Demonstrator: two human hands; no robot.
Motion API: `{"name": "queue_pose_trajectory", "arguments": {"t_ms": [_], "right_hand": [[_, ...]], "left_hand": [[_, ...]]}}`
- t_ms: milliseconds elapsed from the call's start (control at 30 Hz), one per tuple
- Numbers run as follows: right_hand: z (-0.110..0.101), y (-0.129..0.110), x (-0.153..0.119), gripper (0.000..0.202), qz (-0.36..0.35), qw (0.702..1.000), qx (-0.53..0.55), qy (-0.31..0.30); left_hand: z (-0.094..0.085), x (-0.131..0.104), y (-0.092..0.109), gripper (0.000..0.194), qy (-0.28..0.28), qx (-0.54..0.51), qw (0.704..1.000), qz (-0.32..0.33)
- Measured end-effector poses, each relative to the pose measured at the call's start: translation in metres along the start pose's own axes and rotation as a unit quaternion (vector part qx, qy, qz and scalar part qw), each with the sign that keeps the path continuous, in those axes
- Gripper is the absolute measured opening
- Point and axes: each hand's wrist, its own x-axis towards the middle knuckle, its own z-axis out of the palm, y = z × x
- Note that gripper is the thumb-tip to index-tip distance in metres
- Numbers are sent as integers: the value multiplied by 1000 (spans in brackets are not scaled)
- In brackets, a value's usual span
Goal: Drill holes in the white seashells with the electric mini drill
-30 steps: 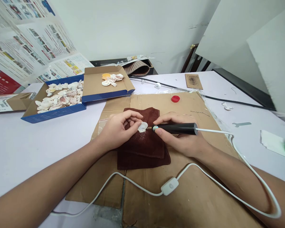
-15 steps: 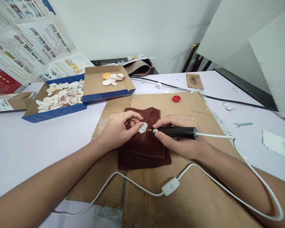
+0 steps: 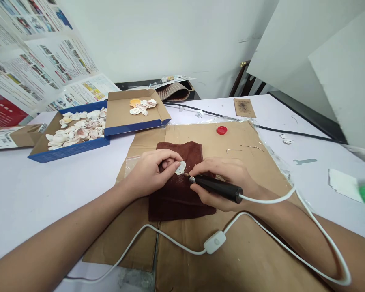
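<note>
Between thumb and fingers, my left hand (image 3: 155,169) pinches a small white seashell (image 3: 180,167) over a folded brown cloth (image 3: 179,202). My right hand (image 3: 228,178) grips a black corded rotary tool (image 3: 217,187), its thin bit at the lower right edge of the shell. Whether the bit touches the shell I cannot tell. Pale dust is scattered on the cloth just below the shell. From the tool's rear end runs a white cord (image 3: 267,200) with an inline switch (image 3: 215,242).
Cardboard (image 3: 231,251) lies under the cloth. A blue box (image 3: 69,146) of seashells stands at the left, its lid (image 3: 118,109) holding several more. A red cap (image 3: 222,130), thin metal pieces (image 3: 252,147), a small wrench (image 3: 305,162) and a black rod (image 3: 280,130) lie farther off.
The tool's rear end has swung down toward me, so it now slants more. Its tip has shifted to the shell's lower edge. My left hand still holds the shell. The view has shifted slightly.
</note>
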Motion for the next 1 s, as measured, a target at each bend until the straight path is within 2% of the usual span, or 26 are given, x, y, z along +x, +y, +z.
{"name": "queue_pose_trajectory", "arguments": {"t_ms": [233, 400, 567, 667, 867, 1000], "right_hand": [[2, 2, -2, 13, 15, 1000, -15, 19], [1, 1, -1, 12, 17, 1000, -16, 6], [1, 1, -1, 12, 3, 1000, -18, 8], [0, 0, -1, 13, -5, 1000, -17, 17], [-3, -3, 1, 12, -31, 998, -53, 19], [-5, -5, 1, 11, -48, 997, -62, 25]], "left_hand": [[-1, 1, 2, 24, -6, 1, 1000, -1], [1, 0, 0, 22, -9, -20, 1000, -16], [-2, 2, -1, 34, -36, -24, 998, -34], [-6, 4, 2, 28, -45, -2, 999, -21], [-8, 2, 11, 23, 8, 23, 999, 28], [-10, 3, 12, 30, -33, 56, 997, 46]]}}
